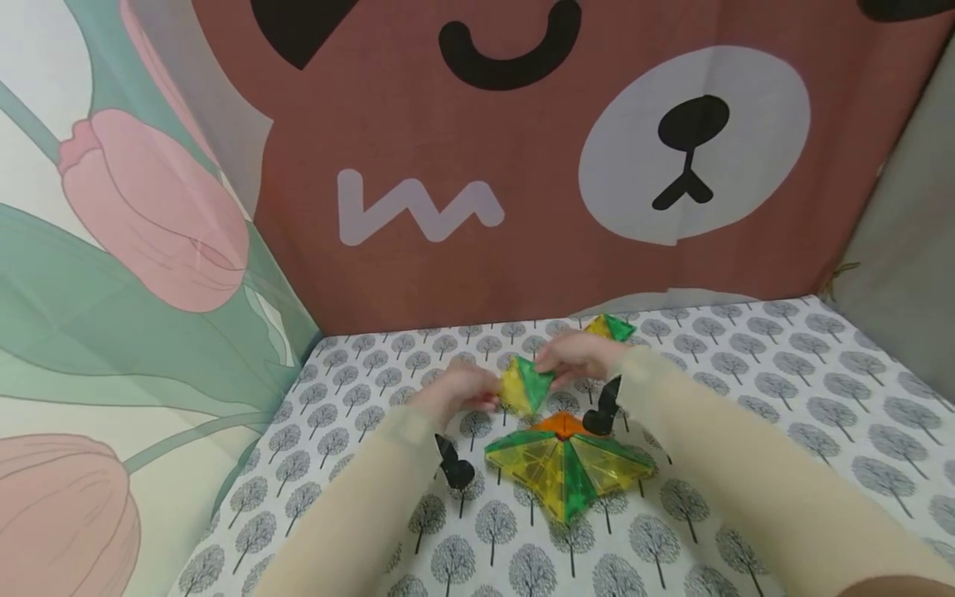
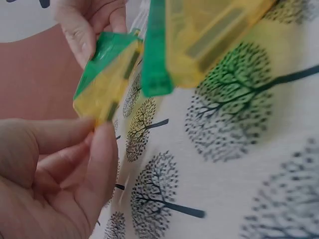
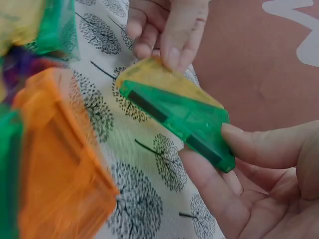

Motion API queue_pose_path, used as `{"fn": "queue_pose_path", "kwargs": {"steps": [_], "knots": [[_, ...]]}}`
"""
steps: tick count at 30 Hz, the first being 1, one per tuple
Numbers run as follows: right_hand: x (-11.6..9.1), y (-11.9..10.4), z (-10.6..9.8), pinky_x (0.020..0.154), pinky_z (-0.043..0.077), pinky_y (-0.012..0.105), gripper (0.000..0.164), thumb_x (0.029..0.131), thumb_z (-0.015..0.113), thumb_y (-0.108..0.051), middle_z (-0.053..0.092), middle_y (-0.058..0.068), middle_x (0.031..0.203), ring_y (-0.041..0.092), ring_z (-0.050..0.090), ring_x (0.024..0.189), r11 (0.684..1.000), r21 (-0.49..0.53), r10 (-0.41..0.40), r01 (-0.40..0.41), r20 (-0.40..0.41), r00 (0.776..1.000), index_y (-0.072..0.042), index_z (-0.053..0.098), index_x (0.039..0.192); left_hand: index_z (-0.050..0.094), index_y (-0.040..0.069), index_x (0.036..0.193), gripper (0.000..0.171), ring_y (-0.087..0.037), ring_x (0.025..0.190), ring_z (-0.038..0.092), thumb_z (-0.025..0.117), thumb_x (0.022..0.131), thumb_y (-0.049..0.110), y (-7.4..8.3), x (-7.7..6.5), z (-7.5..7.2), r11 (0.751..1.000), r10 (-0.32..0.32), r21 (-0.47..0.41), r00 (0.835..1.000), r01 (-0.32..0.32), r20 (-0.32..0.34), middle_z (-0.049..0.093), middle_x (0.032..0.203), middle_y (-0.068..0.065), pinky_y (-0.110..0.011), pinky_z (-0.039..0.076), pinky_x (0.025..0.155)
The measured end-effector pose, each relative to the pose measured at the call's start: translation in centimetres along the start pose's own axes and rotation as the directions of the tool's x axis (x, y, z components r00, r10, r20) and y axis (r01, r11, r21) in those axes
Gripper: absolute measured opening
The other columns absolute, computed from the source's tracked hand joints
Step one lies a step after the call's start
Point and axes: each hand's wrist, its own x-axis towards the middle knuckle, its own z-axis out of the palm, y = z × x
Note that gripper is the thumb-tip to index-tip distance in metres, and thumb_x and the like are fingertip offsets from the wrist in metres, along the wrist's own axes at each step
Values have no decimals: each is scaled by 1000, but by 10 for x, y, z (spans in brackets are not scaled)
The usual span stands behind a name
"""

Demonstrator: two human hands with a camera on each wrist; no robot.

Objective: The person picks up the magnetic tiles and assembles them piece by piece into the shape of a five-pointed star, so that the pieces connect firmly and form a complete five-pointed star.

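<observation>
Between both hands is a joined pair of translucent triangular magnetic tiles, one yellow [image 1: 513, 388] and one green [image 1: 535, 383]. My left hand [image 1: 458, 388] pinches the yellow tile's corner between thumb and finger, plain in the left wrist view. My right hand [image 3: 269, 174] grips the green tile's end, thumb on one face and fingers beneath. Dark magnet strips show along the tiles' edges. Just nearer me, a star-like structure of orange, green and yellow magnetic tiles [image 1: 564, 473] stands on the cloth; its orange part [image 3: 65, 159] looms close in the right wrist view.
Behind my right hand lies another yellow and green tile piece [image 1: 612, 327]. The tree-patterned cloth [image 1: 496, 522] covers the table. A brown curtain with a bear print [image 1: 418, 282] hangs at the back, and a tulip-print curtain [image 1: 157, 207] at the left.
</observation>
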Motion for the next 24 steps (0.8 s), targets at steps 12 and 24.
{"fn": "queue_pose_path", "kwargs": {"steps": [12,24], "knots": [[-30,12,-18,94,52,46,28,92,70,-12,65,9,116,23,66,92,992,-127,-12,11,-8,1000,-2,69,118,69,-1,106,16,-17,76,68,69,92,6,-10,-15,12,997,71,-35,990,-67,121,71,90,-15,-24,58,67],[-32,25,-16,53,39,23,20,93,70,-13,67,4,84,15,55,65,995,-96,14,-11,28,1000,-5,73,111,75,7,106,16,-7,54,49,71,91,12,-22,-17,19,996,30,80,993,-39,114,70,81,-4,-19,39,47]]}}
